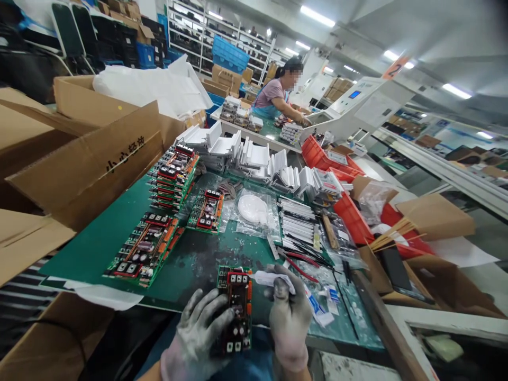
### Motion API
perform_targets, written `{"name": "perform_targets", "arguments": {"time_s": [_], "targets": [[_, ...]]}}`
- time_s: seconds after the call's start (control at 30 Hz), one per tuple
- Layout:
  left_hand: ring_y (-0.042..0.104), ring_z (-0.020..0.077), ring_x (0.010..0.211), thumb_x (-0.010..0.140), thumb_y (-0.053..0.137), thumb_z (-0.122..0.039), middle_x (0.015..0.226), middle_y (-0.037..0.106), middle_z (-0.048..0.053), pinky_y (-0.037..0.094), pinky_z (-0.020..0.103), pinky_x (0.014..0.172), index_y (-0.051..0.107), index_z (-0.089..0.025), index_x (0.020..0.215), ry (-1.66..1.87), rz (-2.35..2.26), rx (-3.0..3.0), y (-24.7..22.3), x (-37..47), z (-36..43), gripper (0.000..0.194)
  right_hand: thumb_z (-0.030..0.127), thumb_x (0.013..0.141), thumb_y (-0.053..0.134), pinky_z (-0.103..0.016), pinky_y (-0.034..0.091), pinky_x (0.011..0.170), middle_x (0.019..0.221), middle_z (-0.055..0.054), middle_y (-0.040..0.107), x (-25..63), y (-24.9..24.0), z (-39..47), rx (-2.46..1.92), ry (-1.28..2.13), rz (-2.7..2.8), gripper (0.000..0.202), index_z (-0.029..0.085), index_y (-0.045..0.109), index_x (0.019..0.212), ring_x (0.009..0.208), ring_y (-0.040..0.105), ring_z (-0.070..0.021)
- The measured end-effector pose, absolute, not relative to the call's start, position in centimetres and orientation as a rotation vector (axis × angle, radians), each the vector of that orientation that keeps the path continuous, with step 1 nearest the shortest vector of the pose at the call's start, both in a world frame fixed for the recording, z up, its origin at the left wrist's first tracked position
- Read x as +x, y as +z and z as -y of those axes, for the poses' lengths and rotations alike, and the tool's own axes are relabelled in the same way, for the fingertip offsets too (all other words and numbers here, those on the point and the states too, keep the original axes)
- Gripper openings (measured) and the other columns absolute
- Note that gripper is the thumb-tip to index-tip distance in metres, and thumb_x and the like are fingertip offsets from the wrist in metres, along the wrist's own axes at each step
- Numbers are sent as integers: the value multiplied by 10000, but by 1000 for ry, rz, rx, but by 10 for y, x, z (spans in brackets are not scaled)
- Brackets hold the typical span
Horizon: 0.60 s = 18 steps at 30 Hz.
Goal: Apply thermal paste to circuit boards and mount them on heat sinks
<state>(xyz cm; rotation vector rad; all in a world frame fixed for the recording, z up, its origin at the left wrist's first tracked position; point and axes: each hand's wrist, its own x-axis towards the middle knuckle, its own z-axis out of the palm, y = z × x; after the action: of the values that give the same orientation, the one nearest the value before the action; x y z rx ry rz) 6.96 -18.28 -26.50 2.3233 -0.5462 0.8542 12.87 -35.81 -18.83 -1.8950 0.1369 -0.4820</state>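
A green circuit board (239, 296) with black, red and orange parts lies in front of me, its near end at the table's front edge. My left hand (204, 323), in a greyish-white glove, holds the board by its left side, with its fingers over the edge and its thumb out of sight. In my gloved right hand (288, 301) is a white squeeze tube (265, 278), gripped between thumb and fingers. The tube's narrow nozzle points left, at the white-topped connector block near the board's far right corner. Whether the nozzle touches the board I cannot tell.
Stacked circuit boards (170, 177) stand at the left of the green mat (95, 233). Silver heat sinks (254, 153) line the back. White strips (297, 219), red-handled pliers (304, 266) and red bins (353, 214) are at right. A co-worker (278, 95) works beyond.
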Motion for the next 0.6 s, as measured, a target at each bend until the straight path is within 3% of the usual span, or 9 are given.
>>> {"name": "perform_targets", "arguments": {"time_s": [0.2,0.4,0.5,0.6], "targets": [[543,221,1247,809,694,-547,1225,672,30,179,367,1231,621,-277,1242,854,512,2275,-261,70,185,515,402,956,576,-235,547,481,957,-88,770,106,-226,363,-1804,-644,33,251,194,687,1039,544,667,-143],[541,217,1250,809,703,-528,1219,676,32,178,360,1232,619,-267,1239,856,511,2269,-259,70,186,510,298,994,518,-317,619,634,1046,-89,750,99,-239,371,-1853,-795,394,203,237,640,1144,933,733,-240],[552,227,1241,797,714,-504,1216,679,42,189,371,1230,622,-255,1228,849,499,2283,-261,69,187,507,319,1024,469,-305,608,656,1033,-112,750,104,-217,366,-2005,-819,741,249,219,635,1181,873,736,-214],[577,229,1207,815,679,-516,1184,691,51,210,368,1222,626,-239,1219,868,479,2283,-261,69,189,493,250,1028,448,-257,547,576,916,-98,763,107,-195,352,-2116,-870,1012,225,201,665,1063,677,706,-164]]}}
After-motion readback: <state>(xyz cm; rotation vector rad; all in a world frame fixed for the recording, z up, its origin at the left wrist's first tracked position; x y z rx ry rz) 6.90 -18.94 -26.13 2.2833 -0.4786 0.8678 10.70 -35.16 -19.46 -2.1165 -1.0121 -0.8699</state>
